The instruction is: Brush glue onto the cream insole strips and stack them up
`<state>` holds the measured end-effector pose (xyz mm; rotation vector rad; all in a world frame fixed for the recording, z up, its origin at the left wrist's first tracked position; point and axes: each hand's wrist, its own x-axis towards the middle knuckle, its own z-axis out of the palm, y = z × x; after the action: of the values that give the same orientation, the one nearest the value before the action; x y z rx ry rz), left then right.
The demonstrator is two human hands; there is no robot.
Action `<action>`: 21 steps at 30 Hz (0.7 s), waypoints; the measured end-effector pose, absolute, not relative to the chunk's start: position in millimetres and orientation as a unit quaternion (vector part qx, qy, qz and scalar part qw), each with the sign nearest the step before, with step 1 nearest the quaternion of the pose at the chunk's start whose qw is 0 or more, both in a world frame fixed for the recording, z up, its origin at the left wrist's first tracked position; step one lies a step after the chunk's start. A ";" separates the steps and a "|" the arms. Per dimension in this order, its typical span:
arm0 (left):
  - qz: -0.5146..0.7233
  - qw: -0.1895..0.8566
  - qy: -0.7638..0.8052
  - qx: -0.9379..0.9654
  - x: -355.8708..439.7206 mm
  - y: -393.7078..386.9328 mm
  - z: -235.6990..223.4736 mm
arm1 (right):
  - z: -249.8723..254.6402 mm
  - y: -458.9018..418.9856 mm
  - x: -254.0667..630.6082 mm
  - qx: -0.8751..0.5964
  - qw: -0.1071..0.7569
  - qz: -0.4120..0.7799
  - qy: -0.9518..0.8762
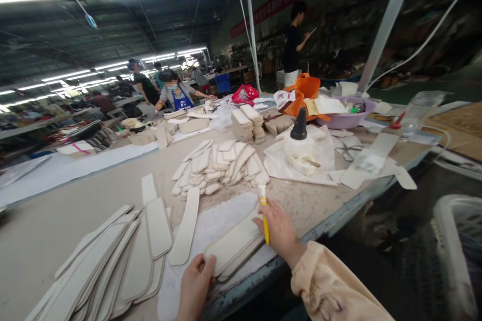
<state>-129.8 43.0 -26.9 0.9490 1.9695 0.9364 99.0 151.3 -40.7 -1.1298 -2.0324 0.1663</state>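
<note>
My right hand [280, 230] is closed round a yellow-handled brush [266, 228], its pale bristles pointing away from me. Its fingers are also at the far end of a small stack of long, round-cornered cream panels [235, 243]. At the near end, my left hand [196, 281] pinches the stack, thumb on the top panel. Beneath the stack lies a white sheet [233, 205]. A single cream strip [187, 230] rests to the left, beside a fanned pile of long panels [101, 266]. Beyond my hands is a heap of smaller cream pieces [222, 163].
A white tub [303, 153] with a black cone-shaped top [299, 125] stands on crumpled sheeting. Scissors [348, 151], a purple basin [346, 115] and a clear jar [419, 115] are to the right. Co-workers [176, 95] are across the table. A white basket [452, 256] stands below the table edge [339, 223].
</note>
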 end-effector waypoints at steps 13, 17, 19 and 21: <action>0.363 0.381 0.776 0.348 -129.7 48.6 -34.3 | 2.9 122.7 74.4 -0.476 0.368 0.052 -0.797; 0.364 0.402 0.773 0.328 -130.2 49.5 -34.8 | -5.9 115.2 62.9 -0.404 0.353 0.136 -0.833; 0.364 0.421 0.765 0.323 -132.1 50.2 -36.1 | -18.6 109.4 53.0 -0.331 0.328 0.174 -0.867; 0.357 0.440 0.757 0.327 -134.4 50.7 -36.9 | -31.6 104.1 44.0 -0.273 0.294 0.194 -0.896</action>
<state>-134.4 50.7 -36.9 0.8115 1.8793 0.8857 44.0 104.1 -31.6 -0.7261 -2.3850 0.5157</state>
